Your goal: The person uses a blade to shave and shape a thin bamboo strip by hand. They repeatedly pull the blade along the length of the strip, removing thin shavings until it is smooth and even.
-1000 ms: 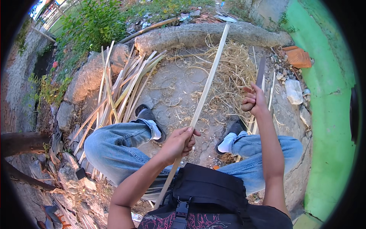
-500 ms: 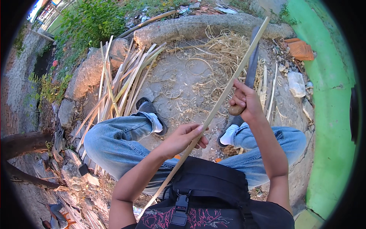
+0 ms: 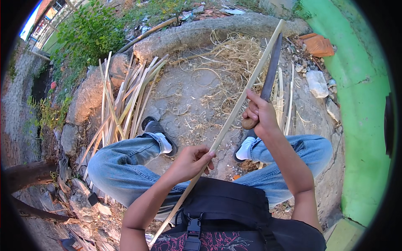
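Note:
My left hand grips a long pale bamboo strip near its lower part. The strip runs from my lap up and to the right, over the ground between my feet. My right hand holds a long dark-bladed knife by its wooden handle. The blade points away from me and lies close along the right side of the strip. Both forearms come in from below, over my blue jeans and a black bag on my lap.
A pile of split bamboo strips lies to the left, against rocks. Dry shavings cover the ground ahead. A low stone kerb lies beyond, a green wall at right, with rubble and a white bag.
The strip has tilted further to the right. My right hand has lifted the knife from beside my right foot up against the strip.

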A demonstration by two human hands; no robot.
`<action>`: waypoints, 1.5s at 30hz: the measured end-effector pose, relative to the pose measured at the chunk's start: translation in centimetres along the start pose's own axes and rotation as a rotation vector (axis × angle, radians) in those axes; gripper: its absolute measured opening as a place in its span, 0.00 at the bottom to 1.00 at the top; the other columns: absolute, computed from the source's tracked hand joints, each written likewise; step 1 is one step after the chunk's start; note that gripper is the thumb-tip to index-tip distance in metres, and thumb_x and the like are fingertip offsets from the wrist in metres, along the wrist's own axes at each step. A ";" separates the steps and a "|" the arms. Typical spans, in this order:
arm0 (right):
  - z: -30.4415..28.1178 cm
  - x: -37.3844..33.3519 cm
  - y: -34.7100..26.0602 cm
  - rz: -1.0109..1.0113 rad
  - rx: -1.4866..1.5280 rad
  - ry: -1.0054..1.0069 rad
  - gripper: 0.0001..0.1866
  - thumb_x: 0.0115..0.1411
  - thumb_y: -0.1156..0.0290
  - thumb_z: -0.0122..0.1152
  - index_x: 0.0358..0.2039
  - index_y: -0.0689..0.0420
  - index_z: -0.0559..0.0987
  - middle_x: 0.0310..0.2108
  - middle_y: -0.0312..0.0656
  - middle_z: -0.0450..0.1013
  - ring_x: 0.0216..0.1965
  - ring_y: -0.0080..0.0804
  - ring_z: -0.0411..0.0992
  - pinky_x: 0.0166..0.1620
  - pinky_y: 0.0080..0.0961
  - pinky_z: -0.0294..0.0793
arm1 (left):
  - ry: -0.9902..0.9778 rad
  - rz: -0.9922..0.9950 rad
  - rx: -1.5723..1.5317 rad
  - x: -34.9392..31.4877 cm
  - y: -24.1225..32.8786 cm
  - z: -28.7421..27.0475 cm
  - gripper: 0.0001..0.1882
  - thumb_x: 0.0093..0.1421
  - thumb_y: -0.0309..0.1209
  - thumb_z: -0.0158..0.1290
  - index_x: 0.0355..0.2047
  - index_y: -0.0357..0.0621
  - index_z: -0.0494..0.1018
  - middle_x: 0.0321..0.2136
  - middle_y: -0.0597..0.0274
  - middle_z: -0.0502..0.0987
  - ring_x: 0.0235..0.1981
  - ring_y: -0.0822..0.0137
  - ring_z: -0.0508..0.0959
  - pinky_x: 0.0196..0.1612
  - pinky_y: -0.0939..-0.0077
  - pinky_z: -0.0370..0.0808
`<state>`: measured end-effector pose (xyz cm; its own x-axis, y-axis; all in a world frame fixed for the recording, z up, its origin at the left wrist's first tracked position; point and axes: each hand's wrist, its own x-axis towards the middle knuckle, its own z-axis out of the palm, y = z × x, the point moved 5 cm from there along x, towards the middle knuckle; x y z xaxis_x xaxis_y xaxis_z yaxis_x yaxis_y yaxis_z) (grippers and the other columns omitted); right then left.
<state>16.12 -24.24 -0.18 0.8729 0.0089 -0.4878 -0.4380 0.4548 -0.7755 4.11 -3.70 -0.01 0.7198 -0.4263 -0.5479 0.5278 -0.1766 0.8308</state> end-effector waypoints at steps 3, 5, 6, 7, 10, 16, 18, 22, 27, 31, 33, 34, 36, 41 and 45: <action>0.7 -0.7 0.3 0.024 0.001 -0.011 0.14 0.56 0.63 0.66 0.20 0.52 0.72 0.09 0.24 0.54 0.10 0.16 0.54 0.25 0.22 0.65 | 0.015 0.070 -0.026 0.3 -0.3 -0.2 0.15 0.66 0.36 0.48 0.37 0.33 0.73 0.23 0.62 0.77 0.23 0.77 0.76 0.28 0.80 0.73; 1.2 -1.4 0.6 0.031 -0.022 -0.055 0.14 0.56 0.63 0.66 0.20 0.51 0.70 0.09 0.24 0.54 0.10 0.16 0.53 0.24 0.22 0.65 | 0.025 0.092 -0.013 0.3 -0.2 -0.4 0.13 0.66 0.35 0.49 0.38 0.34 0.72 0.24 0.63 0.77 0.26 0.77 0.77 0.30 0.82 0.74; 1.4 -1.8 0.6 0.029 -0.021 -0.056 0.14 0.56 0.63 0.66 0.20 0.51 0.70 0.09 0.24 0.54 0.10 0.16 0.53 0.24 0.22 0.65 | 0.025 0.093 -0.010 0.3 -0.1 -0.5 0.13 0.66 0.35 0.49 0.38 0.34 0.72 0.24 0.63 0.77 0.26 0.77 0.77 0.30 0.82 0.74; 1.7 -2.2 0.8 0.052 -0.021 -0.061 0.14 0.56 0.64 0.66 0.20 0.51 0.70 0.09 0.24 0.55 0.10 0.16 0.53 0.24 0.22 0.65 | 0.046 0.094 -0.016 0.3 0.1 -0.6 0.13 0.65 0.34 0.49 0.38 0.34 0.73 0.24 0.64 0.77 0.26 0.77 0.77 0.31 0.81 0.74; 2.6 -3.6 1.5 0.092 -0.036 -0.081 0.14 0.56 0.64 0.66 0.21 0.51 0.70 0.09 0.25 0.55 0.09 0.16 0.54 0.24 0.22 0.64 | 0.095 0.129 -0.035 0.2 0.6 -0.9 0.13 0.65 0.34 0.51 0.38 0.35 0.73 0.25 0.65 0.77 0.27 0.78 0.76 0.32 0.81 0.74; 3.6 -5.8 3.9 0.213 -0.119 -0.228 0.10 0.56 0.66 0.66 0.28 0.56 0.74 0.10 0.26 0.59 0.10 0.15 0.54 0.23 0.20 0.62 | 0.160 0.192 -0.067 0.1 1.3 -1.3 0.12 0.64 0.34 0.52 0.38 0.35 0.73 0.24 0.65 0.76 0.26 0.79 0.75 0.30 0.82 0.73; 3.6 -6.3 4.2 0.222 -0.141 -0.239 0.10 0.56 0.65 0.65 0.29 0.57 0.74 0.10 0.26 0.59 0.10 0.15 0.54 0.23 0.20 0.62 | 0.176 0.192 -0.070 0.1 1.4 -1.5 0.12 0.64 0.35 0.52 0.37 0.36 0.74 0.24 0.65 0.77 0.26 0.80 0.74 0.30 0.83 0.72; 3.3 -5.5 3.3 0.183 -0.117 -0.155 0.13 0.58 0.65 0.63 0.36 0.61 0.76 0.10 0.25 0.56 0.10 0.14 0.53 0.23 0.19 0.62 | 0.188 0.197 -0.049 0.0 0.9 -1.7 0.12 0.63 0.35 0.54 0.35 0.36 0.74 0.23 0.66 0.76 0.25 0.80 0.75 0.28 0.84 0.72; 2.0 -3.3 -0.4 0.061 0.039 -0.143 0.17 0.57 0.65 0.64 0.41 0.63 0.74 0.10 0.25 0.53 0.10 0.15 0.53 0.25 0.20 0.64 | 0.190 0.212 -0.020 -0.2 1.1 -1.7 0.12 0.62 0.35 0.54 0.32 0.36 0.74 0.22 0.66 0.76 0.24 0.79 0.75 0.28 0.83 0.72; 1.5 -2.7 -2.3 -0.108 0.046 -0.115 0.17 0.55 0.66 0.67 0.40 0.62 0.75 0.10 0.24 0.54 0.10 0.15 0.53 0.25 0.20 0.64 | 0.145 0.167 0.128 -0.3 1.3 -1.5 0.10 0.62 0.33 0.55 0.31 0.36 0.74 0.24 0.66 0.76 0.28 0.80 0.76 0.31 0.83 0.72; 1.6 -2.8 -2.8 -0.166 -0.002 -0.094 0.17 0.55 0.66 0.67 0.39 0.62 0.75 0.10 0.24 0.54 0.10 0.14 0.53 0.25 0.20 0.65 | 0.144 0.168 0.155 -0.4 1.4 -1.5 0.11 0.61 0.33 0.56 0.30 0.36 0.74 0.23 0.67 0.76 0.27 0.80 0.75 0.31 0.84 0.72; 1.5 -2.7 -2.7 -0.168 0.000 -0.093 0.17 0.55 0.66 0.67 0.39 0.62 0.75 0.10 0.24 0.54 0.10 0.14 0.53 0.25 0.20 0.65 | 0.141 0.173 0.175 -0.4 1.6 -1.5 0.11 0.60 0.34 0.57 0.29 0.37 0.74 0.22 0.68 0.76 0.26 0.82 0.74 0.29 0.85 0.70; 1.3 -2.5 -2.2 -0.153 -0.033 -0.068 0.16 0.55 0.66 0.67 0.38 0.62 0.75 0.10 0.24 0.55 0.10 0.14 0.54 0.25 0.20 0.64 | 0.135 0.180 0.197 -0.5 2.0 -1.5 0.12 0.59 0.35 0.58 0.28 0.37 0.75 0.22 0.69 0.75 0.25 0.83 0.73 0.28 0.86 0.69; 1.1 -2.1 -1.9 -0.130 -0.007 -0.085 0.14 0.55 0.67 0.67 0.36 0.62 0.75 0.10 0.25 0.56 0.10 0.14 0.54 0.24 0.20 0.64 | 0.114 0.158 0.302 -0.6 2.2 -1.3 0.14 0.58 0.37 0.59 0.26 0.38 0.75 0.19 0.71 0.73 0.22 0.84 0.68 0.24 0.86 0.65; 2.0 -2.4 -2.1 -0.177 -0.051 -0.134 0.12 0.56 0.68 0.66 0.35 0.63 0.75 0.10 0.26 0.58 0.10 0.14 0.54 0.24 0.20 0.63 | 0.107 0.158 0.309 -0.2 1.9 -0.8 0.13 0.60 0.38 0.57 0.31 0.38 0.76 0.18 0.71 0.71 0.21 0.84 0.69 0.23 0.85 0.66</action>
<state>15.35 -23.43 3.42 0.9563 0.0524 -0.2875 -0.2828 0.4142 -0.8651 5.32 -3.22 1.55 0.8336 -0.3773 -0.4036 0.2567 -0.3823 0.8877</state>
